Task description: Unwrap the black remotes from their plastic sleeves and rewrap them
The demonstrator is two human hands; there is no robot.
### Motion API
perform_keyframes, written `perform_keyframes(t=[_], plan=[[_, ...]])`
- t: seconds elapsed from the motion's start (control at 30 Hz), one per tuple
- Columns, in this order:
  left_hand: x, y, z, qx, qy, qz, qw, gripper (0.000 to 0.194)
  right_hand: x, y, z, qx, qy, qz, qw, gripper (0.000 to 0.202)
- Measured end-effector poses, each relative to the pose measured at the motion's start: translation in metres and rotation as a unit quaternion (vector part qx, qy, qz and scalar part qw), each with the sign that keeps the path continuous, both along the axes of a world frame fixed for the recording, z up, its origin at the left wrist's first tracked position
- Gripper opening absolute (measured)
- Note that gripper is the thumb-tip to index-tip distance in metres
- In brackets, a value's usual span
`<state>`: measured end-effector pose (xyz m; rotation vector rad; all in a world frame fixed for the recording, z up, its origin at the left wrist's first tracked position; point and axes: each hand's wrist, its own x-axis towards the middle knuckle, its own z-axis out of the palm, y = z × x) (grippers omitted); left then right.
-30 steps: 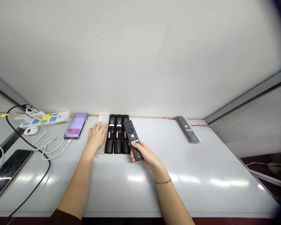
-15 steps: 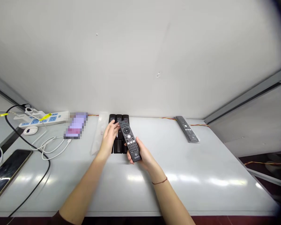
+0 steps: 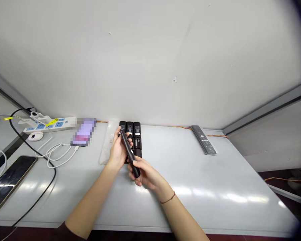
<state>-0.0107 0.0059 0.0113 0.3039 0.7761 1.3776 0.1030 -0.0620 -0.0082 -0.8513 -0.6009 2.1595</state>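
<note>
Both hands hold a black remote control, now edge-on, its side and part of its back facing up. My left hand has its fingers around the far end. Gripping the near end is my right hand, thumb on top. Right behind them three black remotes lie side by side, backs up, with labels at the far end. An open battery compartment shows on the rightmost one; my hands and the held remote partly cover the others.
A clear plastic bag lies left of the row. Further left are a lit phone on a white cable, a power strip, a white earbud case and a dark phone. A wrapped remote lies at right.
The held remote has turned from buttons up to edge-on, showing its side and back. My left hand has closed around its far end. The view has shifted slightly.
</note>
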Motion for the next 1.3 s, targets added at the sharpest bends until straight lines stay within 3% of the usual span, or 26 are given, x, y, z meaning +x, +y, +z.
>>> perform_keyframes(t=[0.1, 0.2, 0.4, 0.6, 0.8, 1.1, 1.3], plan=[[0.004, -0.004, 0.001, -0.034, 0.005, -0.041, 0.999, 0.027, -0.001, 0.0, 0.004, 0.039, -0.05, -0.028, 0.998, 0.041], [0.01, -0.011, 0.0, -0.049, 0.028, -0.115, 0.992, 0.05, 0.003, 0.002, 0.009, 0.069, -0.115, -0.059, 0.989, 0.045], [0.024, -0.024, -0.01, 0.024, 0.146, -0.188, 0.971, 0.037, 0.024, 0.004, 0.012, 0.114, -0.199, -0.134, 0.964, 0.059], [0.043, -0.022, -0.012, 0.108, 0.166, -0.2, 0.96, 0.038, 0.048, 0.013, 0.0, 0.112, -0.288, -0.156, 0.938, 0.04], [0.058, -0.023, -0.008, 0.112, 0.192, -0.214, 0.951, 0.04, 0.056, 0.013, -0.006, 0.16, -0.282, -0.191, 0.927, 0.047], [0.06, -0.024, -0.012, 0.118, 0.231, -0.243, 0.935, 0.04, 0.053, 0.005, -0.011, 0.184, -0.278, -0.225, 0.916, 0.041], [0.054, -0.02, -0.011, 0.12, 0.266, -0.275, 0.916, 0.043, 0.051, 0.006, -0.011, 0.105, -0.24, -0.216, 0.941, 0.04]])
